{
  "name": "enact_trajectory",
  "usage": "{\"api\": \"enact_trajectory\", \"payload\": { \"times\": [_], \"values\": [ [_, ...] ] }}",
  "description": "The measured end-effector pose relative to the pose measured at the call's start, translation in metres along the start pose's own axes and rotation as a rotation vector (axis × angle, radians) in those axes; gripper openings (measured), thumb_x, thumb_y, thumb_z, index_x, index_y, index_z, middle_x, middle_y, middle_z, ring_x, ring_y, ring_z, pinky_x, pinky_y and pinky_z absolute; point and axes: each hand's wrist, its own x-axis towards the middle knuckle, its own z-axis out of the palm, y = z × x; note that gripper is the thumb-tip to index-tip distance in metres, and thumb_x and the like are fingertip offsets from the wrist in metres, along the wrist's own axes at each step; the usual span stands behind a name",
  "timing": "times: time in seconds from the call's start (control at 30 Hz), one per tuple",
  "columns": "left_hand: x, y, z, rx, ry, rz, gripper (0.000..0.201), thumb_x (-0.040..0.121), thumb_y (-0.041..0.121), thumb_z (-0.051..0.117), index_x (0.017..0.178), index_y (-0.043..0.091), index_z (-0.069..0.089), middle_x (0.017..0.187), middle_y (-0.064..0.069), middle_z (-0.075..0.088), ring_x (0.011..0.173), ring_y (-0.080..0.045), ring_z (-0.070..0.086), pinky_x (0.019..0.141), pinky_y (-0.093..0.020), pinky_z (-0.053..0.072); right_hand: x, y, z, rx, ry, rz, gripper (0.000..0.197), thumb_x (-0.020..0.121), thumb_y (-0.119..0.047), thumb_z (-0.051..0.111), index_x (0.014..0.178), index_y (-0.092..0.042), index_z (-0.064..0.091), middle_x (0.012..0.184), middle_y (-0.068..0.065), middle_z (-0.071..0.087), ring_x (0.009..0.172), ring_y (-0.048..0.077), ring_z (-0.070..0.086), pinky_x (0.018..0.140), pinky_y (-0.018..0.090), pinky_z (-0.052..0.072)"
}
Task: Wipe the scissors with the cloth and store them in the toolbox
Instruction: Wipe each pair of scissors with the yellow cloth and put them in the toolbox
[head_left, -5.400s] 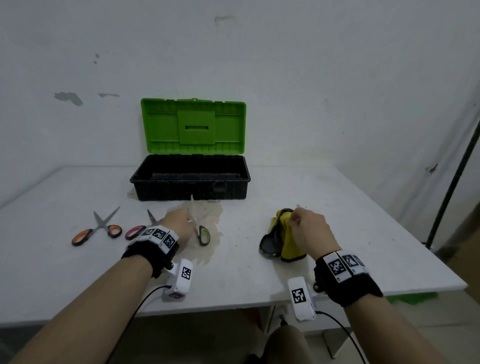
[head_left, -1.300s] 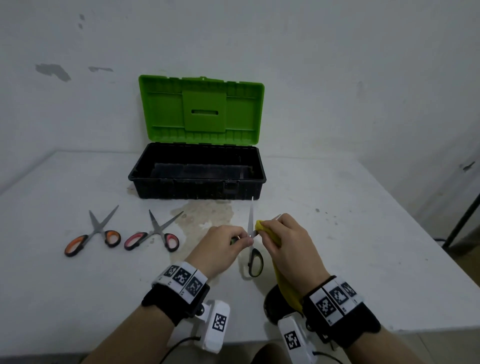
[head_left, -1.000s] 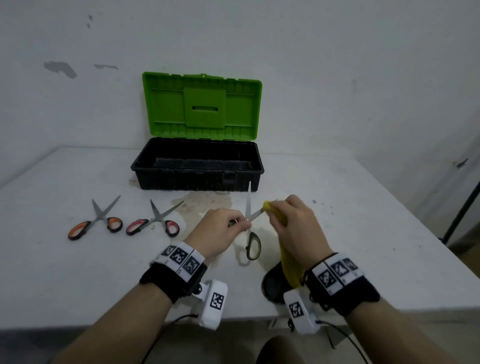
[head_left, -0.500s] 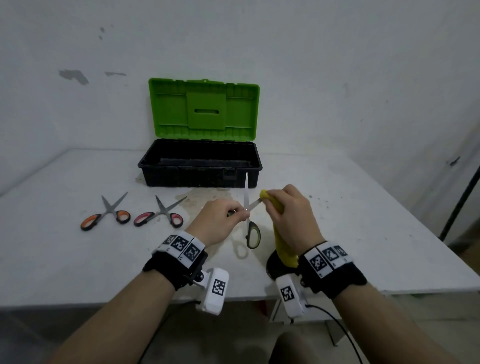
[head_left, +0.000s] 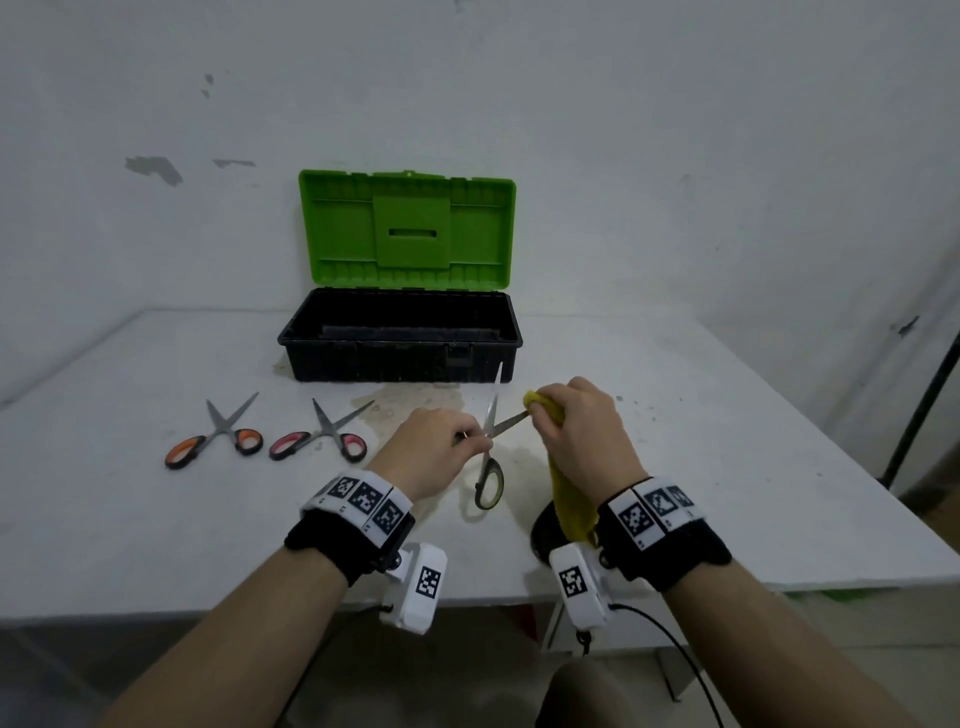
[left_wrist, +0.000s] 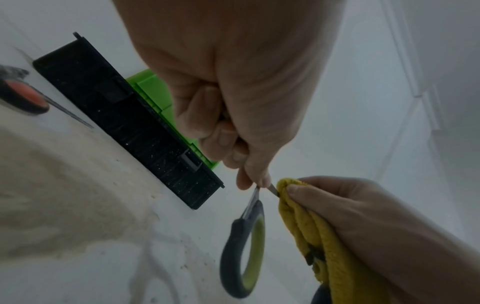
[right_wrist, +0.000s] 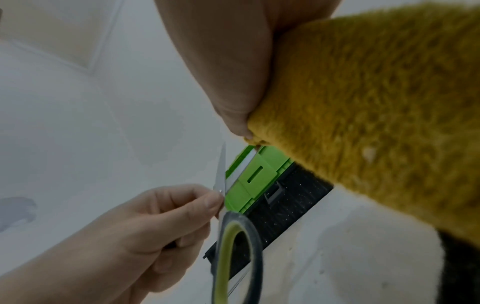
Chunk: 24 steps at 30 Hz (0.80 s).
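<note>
My left hand (head_left: 436, 447) pinches the green-handled scissors (head_left: 489, 483) near their pivot, above the table, blades spread. One blade points up toward the toolbox. Around the tip of the other blade my right hand (head_left: 576, 431) squeezes the yellow cloth (head_left: 569, 506), which hangs down to my wrist. The left wrist view has the scissors' loop (left_wrist: 244, 259) dangling below my left fingers (left_wrist: 249, 164) and the cloth (left_wrist: 311, 232) wrapped over the blade. The right wrist view is filled by the cloth (right_wrist: 376, 102). The black toolbox (head_left: 400, 358) stands behind with its green lid (head_left: 408, 228) raised.
Orange-handled scissors (head_left: 213, 439) and pink-handled scissors (head_left: 319, 439) lie spread on the white table (head_left: 104, 509) at the left. A brownish stain (head_left: 415, 402) marks the table before the toolbox. A black pole (head_left: 924, 400) stands off the right edge; the wall is close behind.
Earlier my left hand lifted the green scissors from the table and my right took the cloth. In the last second the cloth has stayed on the right blade, sliding out toward its tip.
</note>
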Motion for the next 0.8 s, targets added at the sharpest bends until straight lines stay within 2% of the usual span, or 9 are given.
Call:
{"api": "enact_trajectory", "payload": {
  "times": [0.13,0.23,0.3,0.37,0.43,0.53,0.67,0.73,0.8],
  "values": [
    [0.003,-0.001,-0.001,-0.022,-0.069,-0.038,0.018,0.096,0.031,0.058,0.096,0.021,0.073,0.088,0.007,0.065,0.082,-0.011,0.058,0.067,-0.019,0.040,0.001,0.005,0.001,0.001,-0.025,0.002,0.022,0.093,-0.033,0.057,0.103,-0.019,0.070,0.087,0.000,0.055,0.079,0.017,0.054,0.071,0.028,0.045],
    [0.004,-0.001,-0.002,-0.055,-0.127,-0.025,0.022,0.098,0.023,0.056,0.113,0.024,0.072,0.096,0.010,0.064,0.089,-0.009,0.057,0.078,-0.022,0.043,-0.003,0.003,0.003,0.010,-0.035,-0.010,0.021,0.093,-0.032,0.057,0.104,-0.020,0.070,0.087,-0.001,0.054,0.077,0.016,0.054,0.070,0.028,0.046],
    [0.005,0.000,-0.003,-0.102,-0.130,-0.031,0.023,0.098,0.022,0.057,0.117,0.024,0.070,0.095,0.009,0.064,0.081,-0.006,0.058,0.078,-0.024,0.045,-0.006,0.001,0.004,0.036,-0.041,-0.022,0.019,0.093,-0.031,0.058,0.103,-0.021,0.070,0.087,-0.002,0.054,0.078,0.016,0.055,0.072,0.030,0.048],
    [0.005,-0.001,-0.002,-0.213,-0.085,-0.060,0.022,0.097,0.020,0.060,0.116,0.025,0.070,0.088,0.007,0.066,0.066,-0.005,0.061,0.067,-0.019,0.048,-0.009,-0.001,0.006,0.037,-0.055,-0.028,0.018,0.092,-0.031,0.059,0.104,-0.022,0.070,0.087,-0.004,0.054,0.079,0.014,0.055,0.072,0.029,0.047],
    [0.004,-0.001,-0.001,-0.319,0.008,-0.102,0.020,0.093,0.018,0.066,0.112,0.024,0.071,0.083,0.004,0.070,0.062,-0.008,0.066,0.063,-0.018,0.052,-0.012,0.000,0.009,0.027,-0.060,-0.020,0.019,0.093,-0.032,0.058,0.105,-0.023,0.070,0.087,-0.004,0.053,0.078,0.013,0.054,0.071,0.026,0.045],
    [0.001,-0.002,0.002,-0.492,0.121,-0.159,0.019,0.084,0.015,0.077,0.102,0.021,0.074,0.083,0.000,0.073,0.073,-0.015,0.072,0.074,-0.028,0.060,-0.016,0.001,0.010,0.024,-0.057,-0.010,0.021,0.093,-0.034,0.058,0.106,-0.022,0.070,0.087,-0.004,0.054,0.077,0.013,0.053,0.070,0.024,0.043],
    [-0.003,0.004,0.005,-0.730,0.213,-0.215,0.009,0.077,0.014,0.081,0.084,0.015,0.075,0.085,-0.009,0.075,0.085,-0.028,0.072,0.081,-0.039,0.059,-0.023,-0.002,0.009,0.048,-0.043,-0.011,0.020,0.093,-0.035,0.058,0.103,-0.023,0.070,0.085,-0.004,0.054,0.078,0.013,0.051,0.068,0.023,0.039],
    [-0.006,0.013,0.005,-0.927,0.178,-0.260,0.004,0.084,0.012,0.075,0.086,0.011,0.072,0.088,-0.014,0.074,0.089,-0.033,0.073,0.084,-0.042,0.057,-0.024,-0.005,0.008,0.060,-0.025,-0.022,0.020,0.092,-0.035,0.058,0.103,-0.023,0.070,0.084,-0.004,0.055,0.078,0.012,0.051,0.068,0.023,0.041],
    [-0.008,0.019,0.004,-1.104,0.139,-0.320,0.012,0.092,0.016,0.069,0.100,0.007,0.067,0.093,-0.012,0.075,0.091,-0.033,0.074,0.085,-0.046,0.057,-0.025,-0.009,0.006,0.069,-0.008,-0.030,0.020,0.092,-0.035,0.058,0.103,-0.022,0.070,0.084,-0.004,0.056,0.078,0.012,0.052,0.070,0.024,0.044]
  ]
}}
